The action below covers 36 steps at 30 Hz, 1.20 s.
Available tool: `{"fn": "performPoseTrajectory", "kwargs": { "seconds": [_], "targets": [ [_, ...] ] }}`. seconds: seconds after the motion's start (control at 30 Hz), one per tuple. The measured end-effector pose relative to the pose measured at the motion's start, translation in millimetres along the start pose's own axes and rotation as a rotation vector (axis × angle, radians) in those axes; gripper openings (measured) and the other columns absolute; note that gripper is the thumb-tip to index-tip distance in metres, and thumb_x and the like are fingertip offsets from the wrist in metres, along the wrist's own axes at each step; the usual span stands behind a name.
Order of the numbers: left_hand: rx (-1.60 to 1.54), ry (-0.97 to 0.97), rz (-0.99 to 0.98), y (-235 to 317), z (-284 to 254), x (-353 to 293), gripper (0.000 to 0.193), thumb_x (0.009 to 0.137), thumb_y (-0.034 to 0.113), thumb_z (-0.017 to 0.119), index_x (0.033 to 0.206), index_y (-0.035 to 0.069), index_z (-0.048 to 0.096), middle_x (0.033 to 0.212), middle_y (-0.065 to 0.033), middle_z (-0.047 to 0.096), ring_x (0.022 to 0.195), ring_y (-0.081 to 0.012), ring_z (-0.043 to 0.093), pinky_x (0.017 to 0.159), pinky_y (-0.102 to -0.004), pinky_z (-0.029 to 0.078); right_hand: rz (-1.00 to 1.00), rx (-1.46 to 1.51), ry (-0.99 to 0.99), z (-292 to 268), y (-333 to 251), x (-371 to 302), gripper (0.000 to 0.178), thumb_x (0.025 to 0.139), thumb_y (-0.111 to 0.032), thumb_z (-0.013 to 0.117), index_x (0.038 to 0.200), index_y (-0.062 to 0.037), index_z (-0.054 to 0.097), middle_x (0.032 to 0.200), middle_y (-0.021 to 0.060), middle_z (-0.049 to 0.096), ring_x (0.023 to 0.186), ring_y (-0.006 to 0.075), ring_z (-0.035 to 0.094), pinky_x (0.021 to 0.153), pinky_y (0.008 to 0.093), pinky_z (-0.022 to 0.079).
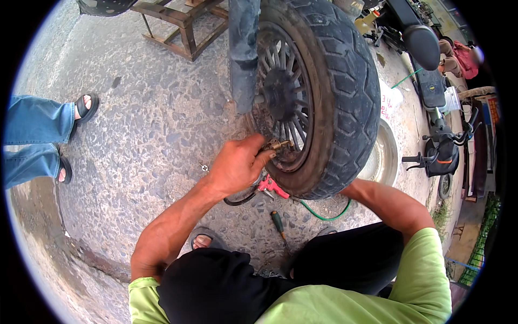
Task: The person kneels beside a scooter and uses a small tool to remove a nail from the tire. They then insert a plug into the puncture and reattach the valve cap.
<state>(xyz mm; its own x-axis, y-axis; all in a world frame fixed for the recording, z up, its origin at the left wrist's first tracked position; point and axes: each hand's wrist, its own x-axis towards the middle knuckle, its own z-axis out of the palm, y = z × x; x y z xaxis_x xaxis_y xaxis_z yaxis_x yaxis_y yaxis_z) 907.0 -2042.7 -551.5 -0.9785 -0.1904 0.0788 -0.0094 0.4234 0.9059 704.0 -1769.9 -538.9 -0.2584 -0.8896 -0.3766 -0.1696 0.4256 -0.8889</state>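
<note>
A black-treaded tyre on a dark spoked wheel stands upright in front of me, beside a grey fork leg. My left hand is closed around a brass-coloured air chuck, held against the lower rim where the valve would sit. The exact contact is too small to make out. My right forearm reaches behind the tyre's lower right side, which hides that hand's fingers. Below the wheel lie a pinkish-red inflator gun, a black hose and a green hose.
A green-handled screwdriver lies between my feet. To the right of the tyre is a metal basin; farther right stands a parked scooter. Someone in jeans stands at left. A wooden stand is at the back.
</note>
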Motion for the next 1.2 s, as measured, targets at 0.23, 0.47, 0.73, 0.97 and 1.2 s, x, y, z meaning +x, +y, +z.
{"fn": "performPoseTrajectory", "kwargs": {
  "seconds": [0.23, 0.47, 0.73, 0.97, 1.2],
  "targets": [
    [-0.617, -0.155, -0.518, -15, -15, -8, 0.023, 0.095, 0.017, 0.063, 0.103, -0.004, 0.063, 0.071, -0.0038, 0.063, 0.060, -0.0142, 0.058, 0.055, -0.0318, 0.046, 0.029, 0.176, 0.049, -13, -8, -14, 0.044, 0.100, -0.026, 0.055, 0.139, -0.0085, 0.050, 0.133, 0.0092, 0.058, 0.119, 0.0209, 0.057, 0.102, 0.0347, 0.049],
    [-0.082, 0.020, -0.239, -45, 34, -74, 0.026, 0.092, 0.019, 0.064, 0.114, 0.004, 0.063, 0.092, -0.0176, 0.069, 0.081, -0.0236, 0.067, 0.073, -0.0338, 0.051, -0.208, -0.111, 0.015, 12, -31, 1, 0.048, 0.091, -0.013, 0.068, 0.137, -0.0062, 0.055, 0.138, 0.0107, 0.056, 0.122, 0.0201, 0.055, 0.103, 0.0349, 0.047],
    [0.030, 0.587, -0.716, -122, -49, -103, 0.040, 0.095, 0.021, 0.059, 0.126, -0.005, 0.058, 0.106, -0.0236, 0.064, 0.090, -0.0344, 0.065, 0.081, -0.0413, 0.052, -0.032, 0.225, 0.157, 36, -31, 8, 0.051, 0.094, -0.012, 0.064, 0.142, -0.0079, 0.048, 0.141, 0.0103, 0.053, 0.123, 0.0190, 0.054, 0.103, 0.0344, 0.047],
    [0.659, 0.467, -0.177, -110, -44, -105, 0.037, 0.078, 0.004, 0.067, 0.115, 0.005, 0.065, 0.104, -0.0155, 0.060, 0.100, -0.0339, 0.058, 0.086, -0.0451, 0.047, -0.076, 0.135, 0.291, 43, -32, 1, 0.047, 0.093, -0.010, 0.066, 0.137, -0.0068, 0.052, 0.134, 0.0085, 0.058, 0.116, 0.0183, 0.058, 0.102, 0.0352, 0.047],
    [0.524, 0.136, -0.165, -132, -18, -102, 0.025, 0.074, 0.003, 0.069, 0.099, 0.005, 0.068, 0.096, -0.0123, 0.059, 0.093, -0.0349, 0.058, 0.076, -0.0447, 0.048, -0.084, 0.086, 0.282, 33, -35, -1, 0.047, 0.092, -0.011, 0.068, 0.136, -0.0063, 0.053, 0.133, 0.0084, 0.059, 0.116, 0.0179, 0.058, 0.101, 0.0351, 0.048]
  ]
}}
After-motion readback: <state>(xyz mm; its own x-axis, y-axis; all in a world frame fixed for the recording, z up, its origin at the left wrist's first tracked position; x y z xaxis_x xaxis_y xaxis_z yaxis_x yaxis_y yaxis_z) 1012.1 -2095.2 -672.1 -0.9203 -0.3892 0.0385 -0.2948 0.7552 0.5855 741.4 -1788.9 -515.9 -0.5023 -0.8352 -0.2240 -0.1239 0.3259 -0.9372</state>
